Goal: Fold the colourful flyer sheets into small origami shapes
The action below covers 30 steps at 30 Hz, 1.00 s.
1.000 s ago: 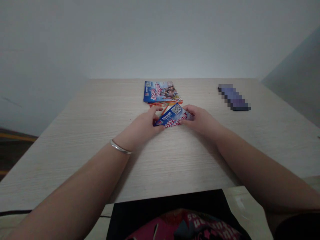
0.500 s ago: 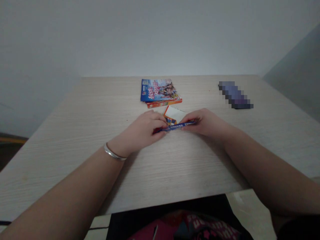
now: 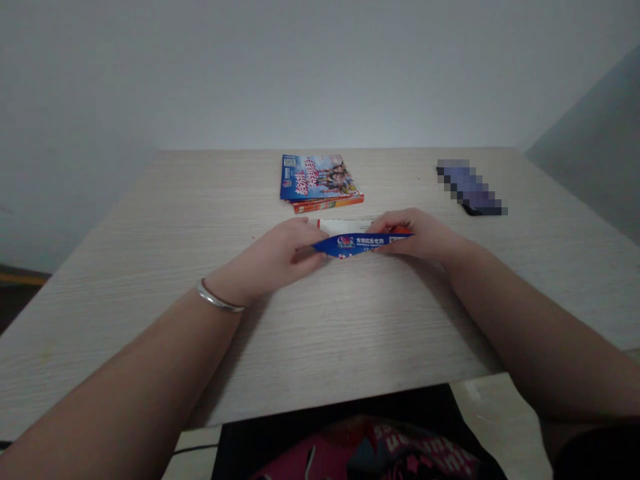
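Both of my hands hold one thin blue printed booklet just above the pale wooden table. My left hand, with a silver bracelet on its wrist, pinches the booklet's left end. My right hand pinches its right end. The booklet bends between them, so its blue cover faces me and a white inner page shows behind it. A short way beyond my hands lies a small stack of similar colourful booklets.
A dark flat object, blurred out, lies at the table's far right. A plain wall stands behind the table. My lap in dark and pink printed clothing sits at the near edge.
The booklet lay tilted with its cover up, then turned edge-on, and now bends open between my hands. Both hands shifted slightly apart and nearer me.
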Tool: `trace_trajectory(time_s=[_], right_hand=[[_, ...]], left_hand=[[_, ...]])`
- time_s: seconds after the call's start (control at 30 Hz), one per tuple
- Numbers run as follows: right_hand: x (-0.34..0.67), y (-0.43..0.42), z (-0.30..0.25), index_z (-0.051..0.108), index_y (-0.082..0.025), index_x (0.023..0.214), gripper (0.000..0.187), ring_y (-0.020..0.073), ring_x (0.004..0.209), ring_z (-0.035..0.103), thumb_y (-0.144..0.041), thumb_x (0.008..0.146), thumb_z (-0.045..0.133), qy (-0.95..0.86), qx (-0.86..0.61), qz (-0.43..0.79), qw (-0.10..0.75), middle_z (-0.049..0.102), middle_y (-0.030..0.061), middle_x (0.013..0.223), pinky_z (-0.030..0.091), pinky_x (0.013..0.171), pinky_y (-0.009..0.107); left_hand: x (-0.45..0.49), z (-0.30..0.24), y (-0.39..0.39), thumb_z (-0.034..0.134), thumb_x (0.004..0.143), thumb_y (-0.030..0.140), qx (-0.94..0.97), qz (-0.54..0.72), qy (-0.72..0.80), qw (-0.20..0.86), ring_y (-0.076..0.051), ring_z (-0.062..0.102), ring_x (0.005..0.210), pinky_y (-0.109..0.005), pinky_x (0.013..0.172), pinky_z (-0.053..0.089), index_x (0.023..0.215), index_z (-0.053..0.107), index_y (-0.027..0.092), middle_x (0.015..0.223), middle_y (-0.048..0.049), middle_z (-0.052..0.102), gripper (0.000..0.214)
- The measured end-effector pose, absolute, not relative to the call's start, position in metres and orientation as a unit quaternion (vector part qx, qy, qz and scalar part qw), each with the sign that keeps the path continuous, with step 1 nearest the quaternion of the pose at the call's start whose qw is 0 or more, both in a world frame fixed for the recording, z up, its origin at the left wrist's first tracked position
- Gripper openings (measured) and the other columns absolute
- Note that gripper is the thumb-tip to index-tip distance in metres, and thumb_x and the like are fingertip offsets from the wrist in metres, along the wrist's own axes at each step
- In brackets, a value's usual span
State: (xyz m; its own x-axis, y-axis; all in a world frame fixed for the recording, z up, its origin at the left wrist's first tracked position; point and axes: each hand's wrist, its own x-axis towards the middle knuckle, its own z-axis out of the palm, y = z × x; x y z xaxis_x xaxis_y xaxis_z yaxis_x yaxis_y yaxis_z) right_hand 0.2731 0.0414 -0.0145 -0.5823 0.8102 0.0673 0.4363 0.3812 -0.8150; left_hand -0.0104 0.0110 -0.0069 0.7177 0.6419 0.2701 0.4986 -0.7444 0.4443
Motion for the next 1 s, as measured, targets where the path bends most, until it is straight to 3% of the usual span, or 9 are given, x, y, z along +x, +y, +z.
trace_trajectory(time_s=[0.1, 0.23, 0.33, 0.43, 0.57, 0.8, 1.0], right_hand=[[0.274, 0.041, -0.012, 0.079, -0.025, 0.092, 0.025, 0.0207, 0.087, 0.069, -0.042, 0.074, 0.076, -0.816, -0.372, 0.390, 0.206, 0.078, 0.0011, 0.092, 0.052, 0.082, 0.035], [0.274, 0.043, -0.012, 0.079, -0.027, 0.091, 0.018, 0.0223, 0.093, 0.069, -0.035, 0.076, 0.076, -0.856, -0.352, 0.339, 0.168, 0.079, 0.0005, 0.096, 0.051, 0.089, 0.036], [0.274, 0.044, -0.013, 0.079, -0.030, 0.091, 0.016, 0.0229, 0.094, 0.070, -0.034, 0.076, 0.078, -0.863, -0.353, 0.317, 0.174, 0.079, -0.0017, 0.094, 0.048, 0.100, 0.042], [0.274, 0.042, -0.014, 0.079, -0.032, 0.092, 0.015, 0.0221, 0.097, 0.071, -0.035, 0.077, 0.078, -0.865, -0.340, 0.318, 0.189, 0.079, -0.0030, 0.095, 0.045, 0.107, 0.045], [0.271, 0.039, -0.014, 0.078, -0.028, 0.094, 0.018, 0.0223, 0.105, 0.070, -0.038, 0.079, 0.076, -0.845, -0.324, 0.371, 0.208, 0.078, 0.0005, 0.106, 0.050, 0.100, 0.040], [0.269, 0.044, -0.014, 0.078, -0.028, 0.087, 0.013, 0.0211, 0.112, 0.068, -0.032, 0.074, 0.080, -0.856, -0.292, 0.378, 0.196, 0.077, 0.0018, 0.112, 0.047, 0.105, 0.041], [0.272, 0.046, -0.017, 0.078, -0.029, 0.089, 0.018, 0.0235, 0.119, 0.064, -0.020, 0.074, 0.076, -0.875, -0.318, 0.306, 0.199, 0.073, 0.0035, 0.121, 0.045, 0.108, 0.044]], left_hand=[[-0.012, -0.007, 0.007, 0.051, 0.093, 0.028, 0.880, 0.247, 0.353, 0.198, -0.019, 0.066, 0.102, -0.032, 0.089, 0.051, 0.125, 0.064, 0.023, 0.118, -0.0059, 0.072, 0.034], [-0.014, -0.005, 0.005, 0.052, 0.093, 0.032, 0.878, 0.205, 0.383, 0.203, -0.013, 0.061, 0.069, -0.025, 0.064, 0.047, 0.114, 0.066, 0.019, 0.088, -0.0022, 0.072, 0.028], [-0.012, -0.003, 0.004, 0.049, 0.097, 0.037, 0.874, 0.195, 0.386, 0.221, -0.012, 0.057, 0.063, -0.025, 0.061, 0.045, 0.105, 0.065, 0.018, 0.079, -0.0011, 0.068, 0.026], [-0.011, -0.002, 0.004, 0.053, 0.097, 0.040, 0.875, 0.193, 0.365, 0.254, -0.015, 0.063, 0.076, -0.026, 0.068, 0.049, 0.107, 0.064, 0.019, 0.089, -0.0027, 0.071, 0.026], [-0.010, -0.008, 0.007, 0.066, 0.090, 0.040, 0.886, 0.174, 0.344, 0.258, -0.020, 0.067, 0.102, -0.034, 0.091, 0.052, 0.121, 0.063, 0.020, 0.117, -0.0075, 0.071, 0.037], [-0.010, -0.013, 0.015, 0.054, 0.096, 0.024, 0.922, 0.176, 0.247, 0.240, -0.017, 0.068, 0.105, -0.034, 0.098, 0.050, 0.098, 0.073, 0.023, 0.107, -0.0046, 0.077, 0.019], [-0.011, -0.011, 0.015, 0.059, 0.087, 0.013, 0.919, 0.182, 0.269, 0.222, -0.018, 0.067, 0.114, -0.044, 0.110, 0.044, 0.111, 0.074, 0.031, 0.117, 0.0007, 0.076, 0.034]])
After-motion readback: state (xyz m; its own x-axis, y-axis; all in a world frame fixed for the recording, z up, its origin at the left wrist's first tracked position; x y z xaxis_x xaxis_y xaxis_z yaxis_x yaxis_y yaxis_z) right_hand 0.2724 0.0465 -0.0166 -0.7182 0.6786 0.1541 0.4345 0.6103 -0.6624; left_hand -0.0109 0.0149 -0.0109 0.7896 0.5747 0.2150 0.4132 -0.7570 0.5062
